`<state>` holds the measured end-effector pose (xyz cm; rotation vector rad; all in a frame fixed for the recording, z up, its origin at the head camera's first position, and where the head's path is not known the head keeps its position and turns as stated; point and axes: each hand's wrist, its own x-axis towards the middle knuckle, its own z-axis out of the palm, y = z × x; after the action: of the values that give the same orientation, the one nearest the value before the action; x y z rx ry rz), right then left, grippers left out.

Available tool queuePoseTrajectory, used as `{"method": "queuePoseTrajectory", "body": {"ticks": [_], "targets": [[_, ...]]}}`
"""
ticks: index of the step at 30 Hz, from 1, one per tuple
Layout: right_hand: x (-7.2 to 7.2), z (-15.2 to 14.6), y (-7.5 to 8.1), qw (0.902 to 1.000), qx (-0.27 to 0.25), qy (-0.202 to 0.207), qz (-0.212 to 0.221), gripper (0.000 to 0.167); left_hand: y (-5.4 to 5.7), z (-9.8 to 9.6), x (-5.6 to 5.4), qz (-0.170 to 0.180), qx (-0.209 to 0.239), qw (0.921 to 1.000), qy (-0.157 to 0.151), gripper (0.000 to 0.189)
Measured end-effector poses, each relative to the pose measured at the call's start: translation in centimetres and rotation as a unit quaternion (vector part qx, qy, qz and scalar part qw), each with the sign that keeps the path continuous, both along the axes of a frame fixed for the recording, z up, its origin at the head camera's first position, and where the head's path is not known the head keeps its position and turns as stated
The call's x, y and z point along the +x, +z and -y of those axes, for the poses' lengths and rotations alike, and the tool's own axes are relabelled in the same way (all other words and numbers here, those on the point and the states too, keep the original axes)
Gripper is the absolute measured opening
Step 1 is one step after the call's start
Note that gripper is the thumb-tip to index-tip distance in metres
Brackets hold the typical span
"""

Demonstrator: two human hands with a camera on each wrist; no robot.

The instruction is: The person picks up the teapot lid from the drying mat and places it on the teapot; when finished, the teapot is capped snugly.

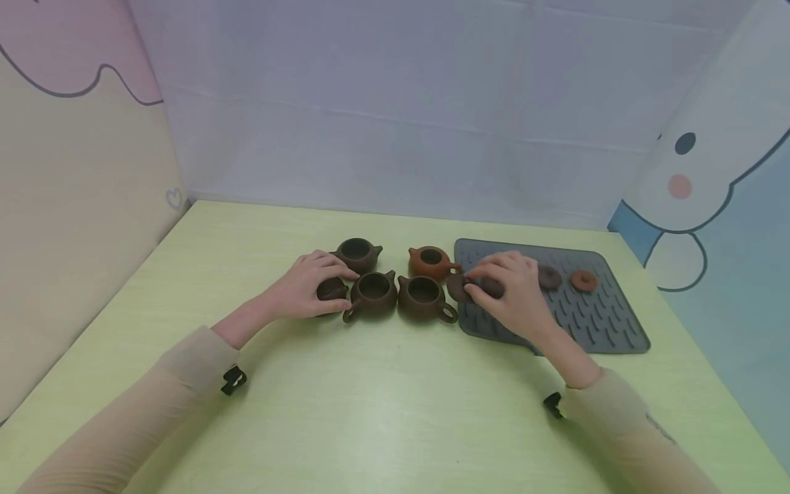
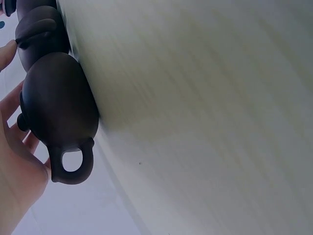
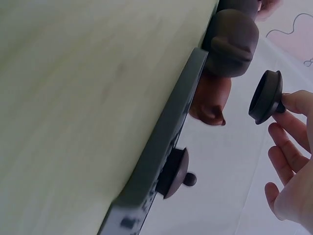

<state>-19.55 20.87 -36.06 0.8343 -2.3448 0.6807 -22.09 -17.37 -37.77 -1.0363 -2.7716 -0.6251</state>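
In the head view my left hand (image 1: 305, 287) curls round a dark brown teapot (image 1: 332, 289) at the left end of the front row. The left wrist view shows this teapot (image 2: 61, 103) with its lid on, the knob facing the palm and the loop handle free. My right hand (image 1: 515, 291) pinches a dark teapot lid (image 3: 266, 98) by its knob, raised and tilted near the left edge of the grey mat (image 1: 586, 333). Between my right thumb and index finger another dark lid (image 1: 492, 287) shows on the mat.
Lidless dark teapots (image 1: 373, 295) stand in the middle, one (image 1: 422, 298) close to the mat and one (image 1: 356, 254) behind. A reddish-brown teapot (image 1: 430, 261) stands at the back. A dark lid (image 1: 549, 278) and a reddish lid (image 1: 583, 280) lie on the mat.
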Motion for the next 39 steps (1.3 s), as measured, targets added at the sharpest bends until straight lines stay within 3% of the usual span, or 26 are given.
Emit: {"method": "queuePoseTrajectory", "body": {"ticks": [21,39], "targets": [[-1.1,6.6,0.3,0.9975,-0.047,0.053,0.003,0.016,0.2,0.0,0.2,-0.008,0.003,1.0000,-0.003,0.047],[-1.8,10.9,0.2,0.9970,0.009,0.042,0.064,0.017,0.3,-0.1,0.3,-0.015,0.002,0.9999,-0.004,0.045]]}}
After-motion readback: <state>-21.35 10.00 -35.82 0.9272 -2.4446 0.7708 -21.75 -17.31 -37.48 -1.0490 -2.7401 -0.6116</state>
